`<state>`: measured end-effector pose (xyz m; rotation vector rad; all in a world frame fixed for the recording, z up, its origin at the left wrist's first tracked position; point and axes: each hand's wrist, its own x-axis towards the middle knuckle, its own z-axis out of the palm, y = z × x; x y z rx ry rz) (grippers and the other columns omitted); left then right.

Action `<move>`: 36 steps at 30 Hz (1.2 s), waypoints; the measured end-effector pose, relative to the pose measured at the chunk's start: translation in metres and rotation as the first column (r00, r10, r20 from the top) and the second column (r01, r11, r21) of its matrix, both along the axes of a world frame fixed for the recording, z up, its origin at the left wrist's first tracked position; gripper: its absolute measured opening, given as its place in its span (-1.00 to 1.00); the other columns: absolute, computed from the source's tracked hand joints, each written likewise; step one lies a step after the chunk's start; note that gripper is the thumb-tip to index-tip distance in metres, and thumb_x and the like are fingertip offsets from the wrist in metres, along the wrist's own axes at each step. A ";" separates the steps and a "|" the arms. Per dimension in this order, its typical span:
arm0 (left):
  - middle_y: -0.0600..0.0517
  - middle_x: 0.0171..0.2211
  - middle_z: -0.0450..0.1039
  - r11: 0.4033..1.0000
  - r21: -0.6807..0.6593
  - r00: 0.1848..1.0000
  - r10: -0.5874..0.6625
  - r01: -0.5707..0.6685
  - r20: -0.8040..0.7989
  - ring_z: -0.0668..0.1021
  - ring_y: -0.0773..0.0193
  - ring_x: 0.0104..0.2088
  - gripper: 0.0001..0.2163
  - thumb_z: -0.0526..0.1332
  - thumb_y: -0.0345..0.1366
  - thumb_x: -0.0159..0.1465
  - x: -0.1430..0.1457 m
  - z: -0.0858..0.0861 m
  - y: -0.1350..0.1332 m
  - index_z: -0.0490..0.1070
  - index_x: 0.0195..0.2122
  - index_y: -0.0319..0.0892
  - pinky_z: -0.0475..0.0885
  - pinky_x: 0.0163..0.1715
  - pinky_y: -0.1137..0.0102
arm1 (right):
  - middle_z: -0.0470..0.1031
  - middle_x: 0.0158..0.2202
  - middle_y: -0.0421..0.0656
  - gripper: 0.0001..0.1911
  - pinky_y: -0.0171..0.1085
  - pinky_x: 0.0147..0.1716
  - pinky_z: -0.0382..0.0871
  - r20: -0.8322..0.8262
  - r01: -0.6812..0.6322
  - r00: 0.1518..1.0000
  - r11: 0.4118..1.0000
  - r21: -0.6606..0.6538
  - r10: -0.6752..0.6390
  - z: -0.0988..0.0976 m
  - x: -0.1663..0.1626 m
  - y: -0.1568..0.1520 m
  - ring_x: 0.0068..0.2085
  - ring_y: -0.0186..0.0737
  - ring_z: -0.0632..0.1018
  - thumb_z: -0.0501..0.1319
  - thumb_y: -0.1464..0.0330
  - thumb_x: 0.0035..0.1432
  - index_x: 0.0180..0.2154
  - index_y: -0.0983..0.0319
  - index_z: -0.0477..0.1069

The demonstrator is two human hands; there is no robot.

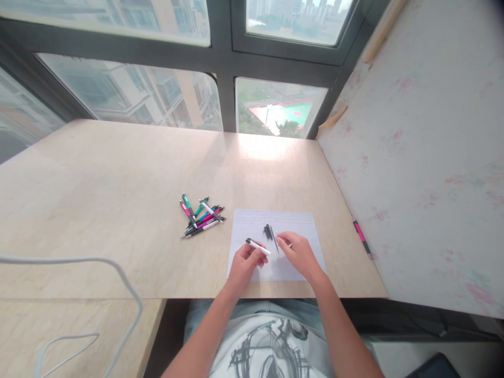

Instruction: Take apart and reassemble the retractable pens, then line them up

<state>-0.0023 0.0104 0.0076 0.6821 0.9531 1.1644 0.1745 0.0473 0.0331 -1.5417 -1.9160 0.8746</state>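
While the left hand [249,258] is holding a white-and-black pen [258,247] above the paper sheet [240,236], the right hand [294,251], its hold unclear, is curling beside loose black pen parts [268,232], which a stray nudge could be sending rolling.

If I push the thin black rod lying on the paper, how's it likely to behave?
The thin black rod will probably roll or skid easily, as it is slim and lies on flat paper. Pushed left, it would likely bump the short black pieces beside it. Being so straight, it is probably stiff.
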 end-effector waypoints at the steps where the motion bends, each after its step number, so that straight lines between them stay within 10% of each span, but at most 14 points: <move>1: 0.00 -0.42 0.49 1.000 -0.013 0.999 0.008 -0.008 0.047 0.47 0.34 -0.47 -0.76 0.31 -0.16 0.17 0.000 0.000 0.000 0.46 -0.27 -0.23 0.29 -0.48 0.45 | 0.53 -0.36 -0.15 -0.80 -0.30 -0.31 0.30 0.076 0.060 0.995 0.997 0.046 -0.064 -0.005 0.001 0.003 -0.38 -0.25 0.48 0.09 0.32 0.24 -0.27 0.21 0.48; 9: -0.09 -0.29 0.53 0.999 0.003 0.986 -0.042 0.042 0.160 0.50 0.31 -0.43 -0.77 0.28 -0.17 0.21 -0.003 0.003 0.001 0.41 -0.25 -0.24 0.30 -0.45 0.43 | 0.49 -0.26 -0.09 -0.81 -0.32 -0.40 0.22 0.377 0.143 0.904 0.974 0.174 -0.200 -0.024 -0.012 0.010 -0.30 -0.21 0.50 0.11 0.41 0.20 -0.23 0.20 0.49; 23: -0.06 -0.28 0.53 0.999 -0.034 0.989 0.013 -0.008 0.145 0.55 0.25 -0.28 -0.79 0.37 -0.24 0.12 -0.004 0.003 0.003 0.49 -0.26 -0.22 0.41 -0.22 0.38 | 0.57 -0.36 -0.12 -0.82 -0.29 -0.41 0.42 -0.188 0.179 0.964 0.982 -0.061 -0.187 -0.005 -0.008 -0.017 -0.32 -0.17 0.57 0.18 0.26 0.14 -0.33 0.21 0.49; 36: -0.03 -0.32 0.50 0.998 -0.041 0.991 0.049 -0.045 0.121 0.50 0.27 -0.32 -0.81 0.37 -0.24 0.10 -0.004 0.007 0.003 0.50 -0.30 -0.21 0.41 -0.24 0.38 | 0.57 -0.33 -0.12 -0.84 -0.28 -0.37 0.45 -0.321 0.112 0.936 0.988 -0.106 -0.141 0.014 -0.024 -0.032 -0.28 -0.17 0.56 0.19 0.29 0.14 -0.34 0.20 0.51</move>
